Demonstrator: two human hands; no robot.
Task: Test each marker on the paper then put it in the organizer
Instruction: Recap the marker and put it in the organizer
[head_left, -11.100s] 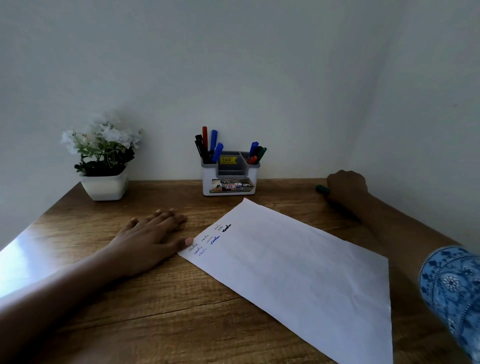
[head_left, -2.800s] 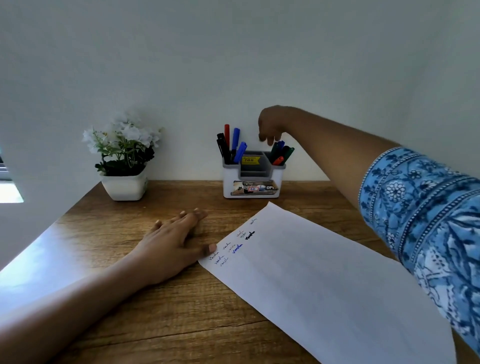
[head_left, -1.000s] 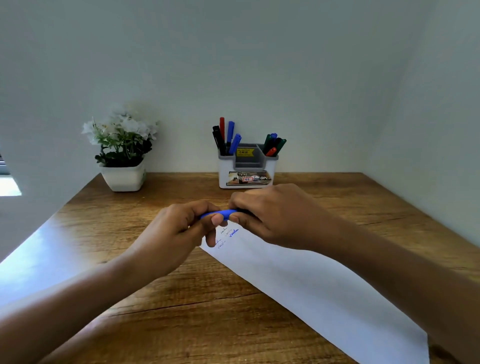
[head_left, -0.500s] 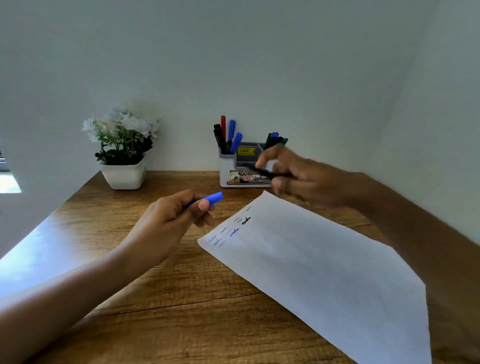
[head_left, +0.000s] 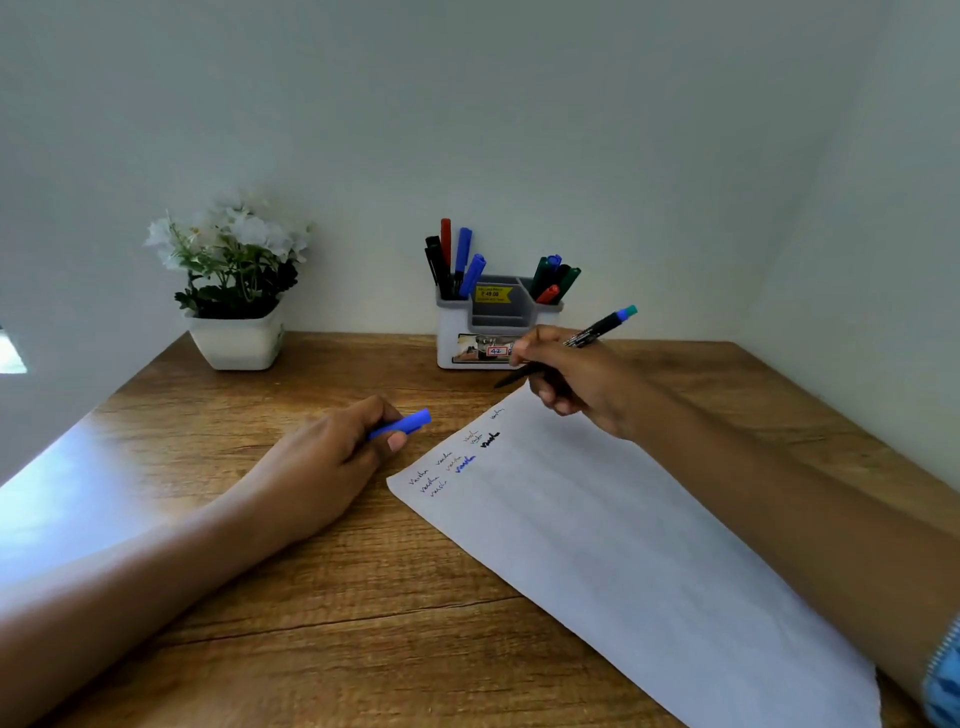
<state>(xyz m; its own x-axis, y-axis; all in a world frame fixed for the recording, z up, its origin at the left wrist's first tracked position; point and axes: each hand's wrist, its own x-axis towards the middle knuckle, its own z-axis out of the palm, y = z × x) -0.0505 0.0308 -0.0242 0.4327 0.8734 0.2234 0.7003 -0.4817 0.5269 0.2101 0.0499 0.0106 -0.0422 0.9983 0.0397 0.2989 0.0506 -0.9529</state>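
Her right hand (head_left: 574, 382) pinches an uncapped marker (head_left: 592, 332), tip just above the paper's (head_left: 623, 545) far corner; the left hand (head_left: 332, 457) grips its blue cap (head_left: 408, 422) on the desk (head_left: 311, 623).

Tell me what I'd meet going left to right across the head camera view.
potted flowers → left hand → blue cap that it holds → right hand, gripping the uncapped marker. The organizer and the paper overlap these, so I left them out.
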